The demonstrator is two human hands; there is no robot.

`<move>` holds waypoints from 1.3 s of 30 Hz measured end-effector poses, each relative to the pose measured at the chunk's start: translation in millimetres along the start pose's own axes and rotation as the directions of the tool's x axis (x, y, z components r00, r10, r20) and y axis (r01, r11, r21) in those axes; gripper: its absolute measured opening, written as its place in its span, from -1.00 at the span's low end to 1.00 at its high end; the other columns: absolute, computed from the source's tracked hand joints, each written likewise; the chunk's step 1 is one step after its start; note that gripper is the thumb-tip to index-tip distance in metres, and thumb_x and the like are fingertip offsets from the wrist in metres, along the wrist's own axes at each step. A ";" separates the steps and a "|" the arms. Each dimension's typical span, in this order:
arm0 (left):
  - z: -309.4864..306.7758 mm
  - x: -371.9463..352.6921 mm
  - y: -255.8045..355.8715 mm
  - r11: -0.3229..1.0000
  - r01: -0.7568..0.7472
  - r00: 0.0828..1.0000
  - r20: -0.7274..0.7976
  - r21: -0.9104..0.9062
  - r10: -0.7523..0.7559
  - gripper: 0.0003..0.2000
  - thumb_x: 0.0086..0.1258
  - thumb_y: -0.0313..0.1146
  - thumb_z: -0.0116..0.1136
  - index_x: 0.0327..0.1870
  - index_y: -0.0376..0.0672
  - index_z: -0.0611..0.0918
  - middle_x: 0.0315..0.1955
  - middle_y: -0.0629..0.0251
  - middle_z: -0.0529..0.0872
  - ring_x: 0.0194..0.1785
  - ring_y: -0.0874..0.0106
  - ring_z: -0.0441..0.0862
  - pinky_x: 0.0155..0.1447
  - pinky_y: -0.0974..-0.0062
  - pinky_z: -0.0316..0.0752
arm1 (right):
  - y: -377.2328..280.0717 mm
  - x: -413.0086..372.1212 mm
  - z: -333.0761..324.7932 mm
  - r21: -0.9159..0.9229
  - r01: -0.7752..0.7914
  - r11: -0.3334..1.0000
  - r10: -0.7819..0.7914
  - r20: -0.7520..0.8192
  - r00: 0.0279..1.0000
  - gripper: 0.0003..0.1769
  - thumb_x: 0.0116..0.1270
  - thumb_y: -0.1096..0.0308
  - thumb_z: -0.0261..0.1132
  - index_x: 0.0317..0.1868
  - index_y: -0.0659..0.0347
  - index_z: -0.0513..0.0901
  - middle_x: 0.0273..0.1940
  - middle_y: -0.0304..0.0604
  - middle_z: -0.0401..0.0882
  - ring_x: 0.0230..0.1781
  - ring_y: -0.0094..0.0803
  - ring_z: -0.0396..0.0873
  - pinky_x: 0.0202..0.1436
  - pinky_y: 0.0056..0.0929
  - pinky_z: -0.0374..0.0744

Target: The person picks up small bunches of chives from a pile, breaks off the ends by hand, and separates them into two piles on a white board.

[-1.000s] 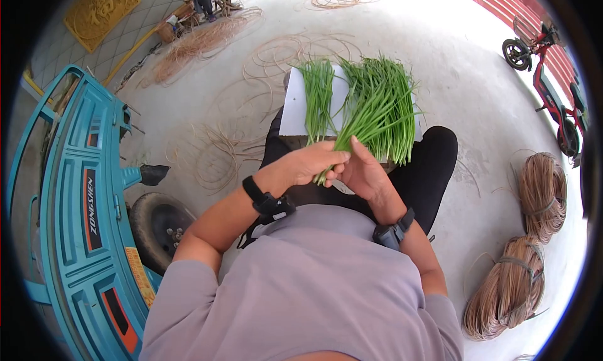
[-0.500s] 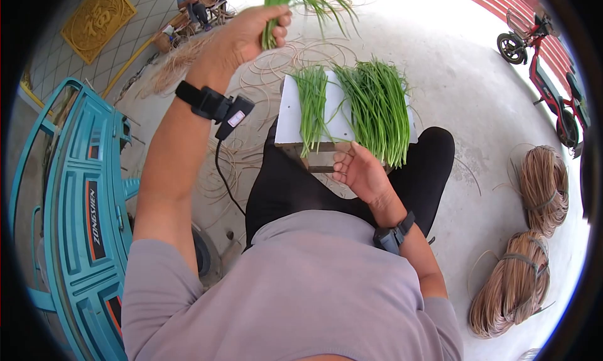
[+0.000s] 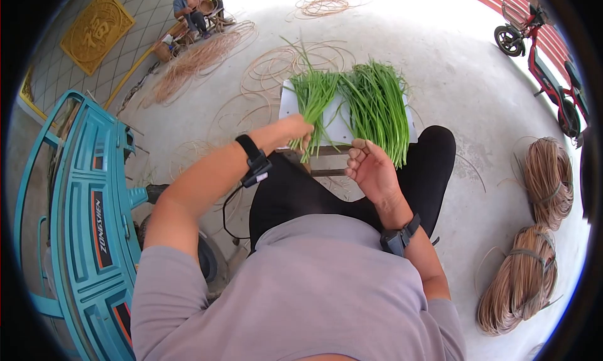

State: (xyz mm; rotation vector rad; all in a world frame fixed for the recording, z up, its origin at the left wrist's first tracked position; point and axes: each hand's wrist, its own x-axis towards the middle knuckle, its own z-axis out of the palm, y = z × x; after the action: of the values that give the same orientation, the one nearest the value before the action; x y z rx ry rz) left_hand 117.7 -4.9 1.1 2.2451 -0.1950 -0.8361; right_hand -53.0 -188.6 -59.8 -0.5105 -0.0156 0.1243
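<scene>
My left hand (image 3: 294, 130) grips the stem end of a small bunch of green chives (image 3: 316, 97) and lays it on the left side of a white board (image 3: 336, 127) that rests across my knees. A larger pile of chives (image 3: 379, 109) lies on the board's right side. My right hand (image 3: 370, 168) hovers just below that pile, palm up, fingers loosely curled and holding nothing. Both wrists wear black bands.
A teal three-wheeled cart (image 3: 81, 204) stands close on my left. Two bundles of brown rattan (image 3: 548, 179) lie on the concrete at right, with loose rattan coils (image 3: 276, 62) ahead. A red scooter (image 3: 540, 40) is parked far right. Another person (image 3: 188, 3) sits far back left.
My left hand took a bunch from the right pile, lifted it high, and has now brought it down onto the board's left side. My right hand let go and stayed low.
</scene>
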 end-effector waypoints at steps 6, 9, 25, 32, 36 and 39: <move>15.6 2.0 -9.2 1.000 -0.002 0.999 0.049 -0.023 0.003 -0.75 0.41 -0.29 0.06 -0.38 -0.32 0.58 -0.60 0.14 0.64 -0.61 0.32 0.61 -0.55 0.34 0.57 | -1.8 0.7 -3.8 0.029 0.038 0.999 -0.037 -0.021 0.999 -0.69 0.49 0.15 0.06 -0.02 0.21 0.54 -0.30 -0.26 0.59 -0.33 -0.47 0.52 -0.18 -0.42 0.55; 9.5 -2.5 4.5 0.970 -0.030 1.000 0.015 0.241 0.027 -0.70 0.31 -0.22 0.17 -0.37 -0.37 0.63 -0.56 0.12 0.67 -0.59 0.33 0.61 -0.52 0.34 0.55 | -2.5 0.9 -4.7 0.042 0.039 0.998 -0.037 -0.026 0.999 -0.70 0.49 0.15 0.06 -0.06 0.19 0.57 -0.31 -0.28 0.59 -0.34 -0.45 0.52 -0.19 -0.40 0.55; 26.5 -15.4 -4.1 0.776 -0.146 0.833 -0.347 0.614 0.431 -0.40 0.23 0.17 0.20 -0.37 -0.40 0.60 -0.39 -0.06 0.69 -0.28 0.07 0.66 -0.17 0.21 0.52 | -8.9 -7.8 -8.0 -0.041 0.063 0.997 -0.061 0.042 0.997 -0.70 0.50 0.15 0.05 -0.20 0.22 0.55 -0.43 -0.24 0.53 -0.44 -0.48 0.50 -0.32 -0.47 0.54; 63.1 -49.7 -3.4 0.734 -0.514 0.792 -0.083 0.444 0.605 -0.63 0.36 -0.16 0.14 0.01 -0.29 0.59 -0.44 0.06 0.70 -0.43 0.25 0.65 -0.27 0.29 0.55 | -17.1 -29.1 3.6 -0.549 -0.121 0.827 0.289 0.230 0.929 -0.57 0.45 0.06 0.14 -0.44 0.24 0.56 -0.56 -0.18 0.54 -0.66 -0.52 0.46 -0.52 -0.62 0.46; 90.4 -56.0 7.2 0.950 -0.299 0.950 0.117 0.093 0.288 -0.65 0.37 -0.25 0.07 0.00 -0.36 0.59 -0.52 0.18 0.68 -0.65 0.42 0.53 -0.54 0.41 0.46 | -14.1 -31.4 13.7 -0.709 -0.142 0.691 0.481 0.304 0.822 -0.57 0.43 0.04 0.19 -0.34 0.30 0.60 -0.43 -0.17 0.61 -0.51 -0.52 0.57 -0.46 -0.61 0.50; 104.6 -35.8 -1.8 0.985 -0.170 0.978 0.123 0.017 0.167 -0.74 0.32 -0.29 0.04 -0.26 -0.35 0.63 -0.55 0.21 0.69 -0.67 0.46 0.51 -0.66 0.44 0.41 | -12.4 -29.5 11.5 -0.746 -0.206 0.634 0.580 0.282 0.764 -0.61 0.41 0.05 0.24 -0.27 0.29 0.60 -0.38 -0.17 0.63 -0.48 -0.54 0.56 -0.40 -0.61 0.51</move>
State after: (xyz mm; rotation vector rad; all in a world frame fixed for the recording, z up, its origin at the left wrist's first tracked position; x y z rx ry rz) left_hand 24.8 -51.0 -37.2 2.1689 -0.4498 -0.8827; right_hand -81.4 -197.3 -43.2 -1.2226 -0.4857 0.7367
